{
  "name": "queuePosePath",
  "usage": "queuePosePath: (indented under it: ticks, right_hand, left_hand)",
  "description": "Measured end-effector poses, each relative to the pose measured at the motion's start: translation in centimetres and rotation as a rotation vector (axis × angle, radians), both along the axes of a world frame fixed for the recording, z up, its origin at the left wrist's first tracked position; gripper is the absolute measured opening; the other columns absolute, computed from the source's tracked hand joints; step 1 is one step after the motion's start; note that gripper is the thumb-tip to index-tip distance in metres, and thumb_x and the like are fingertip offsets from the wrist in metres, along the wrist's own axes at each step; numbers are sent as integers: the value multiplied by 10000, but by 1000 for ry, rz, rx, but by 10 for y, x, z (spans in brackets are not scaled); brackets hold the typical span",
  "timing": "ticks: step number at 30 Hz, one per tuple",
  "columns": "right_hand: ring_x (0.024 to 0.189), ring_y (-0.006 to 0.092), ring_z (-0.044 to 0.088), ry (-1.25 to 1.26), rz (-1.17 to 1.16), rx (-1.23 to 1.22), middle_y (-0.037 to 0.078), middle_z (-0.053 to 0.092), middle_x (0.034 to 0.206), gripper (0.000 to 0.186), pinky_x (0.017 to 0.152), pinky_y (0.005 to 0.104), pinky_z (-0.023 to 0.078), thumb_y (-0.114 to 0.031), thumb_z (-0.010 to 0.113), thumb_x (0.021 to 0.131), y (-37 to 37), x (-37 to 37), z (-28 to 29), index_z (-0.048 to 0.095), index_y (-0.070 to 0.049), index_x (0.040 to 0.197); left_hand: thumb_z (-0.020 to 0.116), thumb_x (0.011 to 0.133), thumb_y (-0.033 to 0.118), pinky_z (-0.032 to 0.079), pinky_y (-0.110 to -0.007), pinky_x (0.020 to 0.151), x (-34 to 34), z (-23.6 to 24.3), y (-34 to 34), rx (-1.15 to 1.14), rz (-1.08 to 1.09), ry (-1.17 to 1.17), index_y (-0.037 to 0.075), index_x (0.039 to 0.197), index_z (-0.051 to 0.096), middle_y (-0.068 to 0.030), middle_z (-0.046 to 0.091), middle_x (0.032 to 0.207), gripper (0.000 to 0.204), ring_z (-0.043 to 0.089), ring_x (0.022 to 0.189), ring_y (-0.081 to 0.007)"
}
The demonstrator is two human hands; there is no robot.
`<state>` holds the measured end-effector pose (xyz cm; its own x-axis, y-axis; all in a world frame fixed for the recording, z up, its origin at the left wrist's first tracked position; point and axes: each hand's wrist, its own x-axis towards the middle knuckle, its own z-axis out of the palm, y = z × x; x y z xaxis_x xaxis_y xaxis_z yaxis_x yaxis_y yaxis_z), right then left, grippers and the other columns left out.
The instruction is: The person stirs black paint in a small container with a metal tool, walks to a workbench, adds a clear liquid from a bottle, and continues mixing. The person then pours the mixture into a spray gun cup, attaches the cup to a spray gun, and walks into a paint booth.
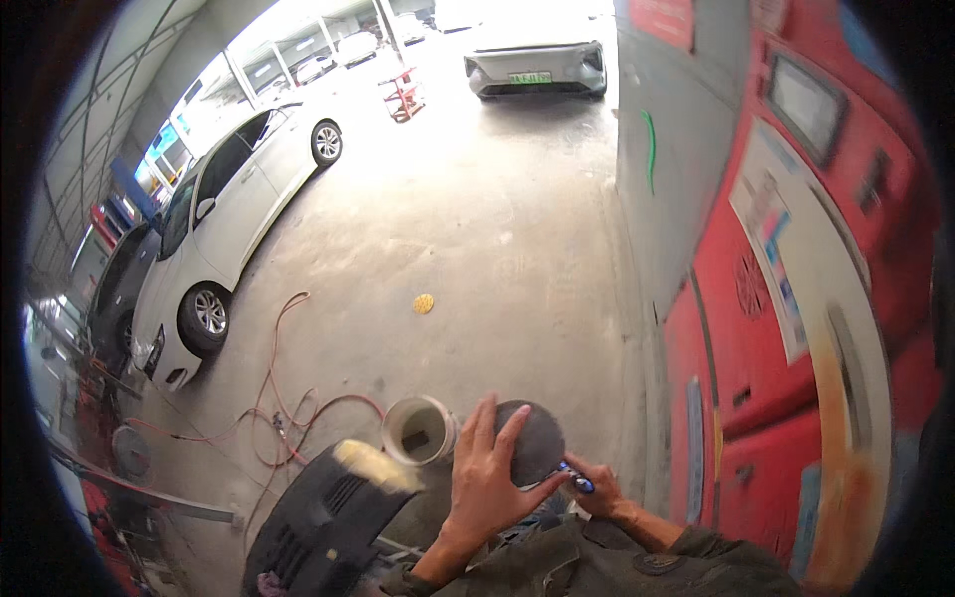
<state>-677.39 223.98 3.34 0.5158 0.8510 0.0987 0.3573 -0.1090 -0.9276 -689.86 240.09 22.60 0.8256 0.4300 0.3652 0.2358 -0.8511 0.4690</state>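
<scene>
Low in the view, my left hand [484, 468] holds a dark grey round disc [538, 441] by its left side, fingers spread on its face and thumb along its lower edge. At the disc's lower right, my right hand [600, 492] is closed around a blue and dark tool [576, 478]. Whether that tool is joined to the disc I cannot tell, and part of it is hidden in the fingers. Left of my hands lies a black slotted plastic car part [316, 527] with a pale yellow patch [378, 466] at its upper end.
A whitish bucket [448, 428] with something dark inside stands just beyond my left hand. Red hose [348, 399] loops over the floor. A yellow disc [424, 303] lies farther out. A white car [234, 199] is parked left; a red machine [741, 398] stands close on the right.
</scene>
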Motion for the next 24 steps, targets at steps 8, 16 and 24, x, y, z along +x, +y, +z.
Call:
queuePosePath:
  ticks: [8, 16, 24]
  right_hand:
    - [936, 354, 733, -5, 93, 10, 251, 704, 1037, 552, 756, 394, 568, -115, 692, 900, 236, 254, -13, 551, -165, 1431]
    - [961, 347, 733, 86, 98, -145, 257, 682, 1156, 651, 778, 393, 578, -76, 656, 887, 417, 522, 16, 459, -160, 1501]
    - [780, 246, 741, 75, 80, 32, 195, 725, 992, 625, 709, 333, 563, -69, 665, 876, 615, 798, -34, 498, -131, 1475]
  left_hand:
    - [869, 706, 423, 429, -532, 1007, 250, -26, 222, 6, 170, -106, 106, 1352, 583, -309, 480, 1366, 775, 498, 1210, -462]
    - [891, 616, 315, 449, -510, 948, 531, -1, 434, -20, -53, -163, 135, 1192, 691, -264, 540, 1271, 636, 526, 1146, -431]
    - [961, 577, 346, 450, -526, 1014, 803, -27, 640, -89, -237, -172, 63, 1361, 538, -276, 506, 1397, 934, 496, 1264, -436]
